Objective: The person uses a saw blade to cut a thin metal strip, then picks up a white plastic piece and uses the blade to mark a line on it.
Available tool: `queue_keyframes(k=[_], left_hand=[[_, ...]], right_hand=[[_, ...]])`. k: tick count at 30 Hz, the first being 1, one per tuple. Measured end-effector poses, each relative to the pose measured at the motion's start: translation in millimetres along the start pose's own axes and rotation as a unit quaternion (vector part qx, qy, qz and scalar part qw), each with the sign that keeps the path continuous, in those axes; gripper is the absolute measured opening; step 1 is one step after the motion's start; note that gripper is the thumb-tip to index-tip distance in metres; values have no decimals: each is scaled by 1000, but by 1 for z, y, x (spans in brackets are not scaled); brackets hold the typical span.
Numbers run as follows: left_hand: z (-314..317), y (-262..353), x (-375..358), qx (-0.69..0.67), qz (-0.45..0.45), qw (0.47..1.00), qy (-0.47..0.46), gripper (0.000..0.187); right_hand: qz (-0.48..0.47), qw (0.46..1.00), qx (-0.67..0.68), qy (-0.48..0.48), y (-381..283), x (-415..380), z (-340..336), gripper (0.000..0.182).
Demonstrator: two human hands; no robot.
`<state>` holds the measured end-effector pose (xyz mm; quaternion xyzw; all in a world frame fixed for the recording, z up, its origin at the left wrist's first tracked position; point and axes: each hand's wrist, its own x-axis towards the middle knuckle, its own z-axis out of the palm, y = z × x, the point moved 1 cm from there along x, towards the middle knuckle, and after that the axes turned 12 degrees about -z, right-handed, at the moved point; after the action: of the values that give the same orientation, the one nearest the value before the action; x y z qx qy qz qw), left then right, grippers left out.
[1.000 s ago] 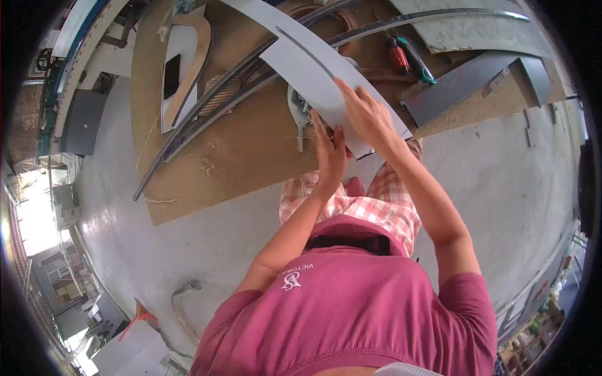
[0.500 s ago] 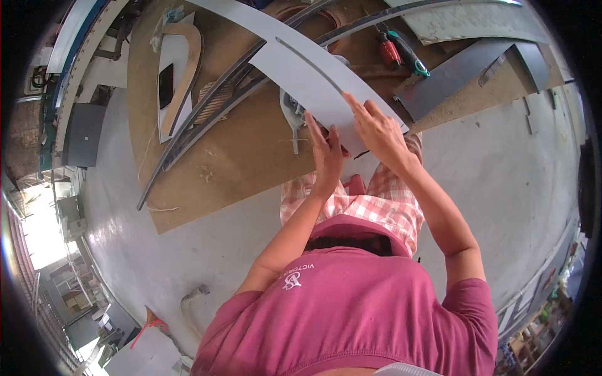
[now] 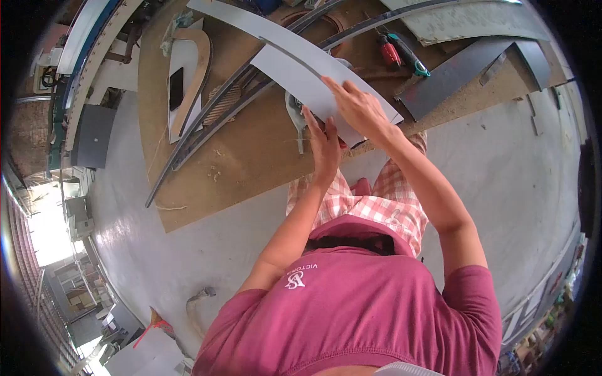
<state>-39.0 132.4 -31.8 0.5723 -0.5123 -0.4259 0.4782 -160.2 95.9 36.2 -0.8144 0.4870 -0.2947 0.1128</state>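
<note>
A long curved white sheet (image 3: 301,79) lies across the work surface, with a narrow dark slit along its length. My left hand (image 3: 323,145) is at its near left edge, the thumb over the sheet and the other fingers along and partly beneath the edge, gripping it. My right hand (image 3: 364,111) rests on top of the sheet, fingers stretched out, the index fingertip at the slit. A grey metal tool part (image 3: 295,119) shows from under the sheet beside my left hand; most of it is hidden.
Long dark curved strips (image 3: 207,133) cross the brown board (image 3: 238,175). A phone (image 3: 176,86) and a curved wooden piece (image 3: 199,69) lie left. To the right are a red-handled tool (image 3: 390,52), a green-and-black tool (image 3: 409,55) and a dark grey panel (image 3: 442,84).
My right hand has slid up and left along the slit. The sheet has shifted slightly left at its near end. My left hand stays at the edge. The view has shifted a little.
</note>
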Motion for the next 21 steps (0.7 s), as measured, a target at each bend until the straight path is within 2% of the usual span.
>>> queue_keyframes(k=[1,3,4,6,7,9,10,12,14,15,18,21], left_hand=[[-2,-11,1,1,2,1000,0,62],[-6,-18,5,136,39,990,17,64],[-6,-14,4,136,40,990,20,64],[-6,-2,-4,41,-74,996,-28,64],[-6,14,-7,36,-75,996,-25,64],[-6,38,-10,-42,-185,980,-58,64],[-5,34,-8,-44,-188,980,-56,64],[-4,21,-6,-66,-130,987,-59,64],[-3,16,-4,-57,-113,991,-51,63],[-2,16,-4,-49,-97,993,-39,62],[-4,21,-7,-33,-115,992,-40,63],[-3,24,-9,-62,-131,988,-45,64]], right_hand=[[-17,1000,-10,14,2,16,10,54],[-38,999,-20,28,3,27,17,54],[-36,999,-16,32,3,28,17,54],[-36,999,-15,31,3,20,13,53],[-8,1000,-11,21,2,2,6,53],[16,1000,-8,6,-2,-14,-4,53],[29,1000,-8,-2,-4,-18,-6,52],[51,999,-3,-8,-8,-21,-1,51],[-22,1000,-14,-4,-1,2,5,49],[-22,1000,-15,-4,4,10,8,49],[-56,998,5,14,6,20,12,47],[-22,999,17,41,1,-5,-4,47]])
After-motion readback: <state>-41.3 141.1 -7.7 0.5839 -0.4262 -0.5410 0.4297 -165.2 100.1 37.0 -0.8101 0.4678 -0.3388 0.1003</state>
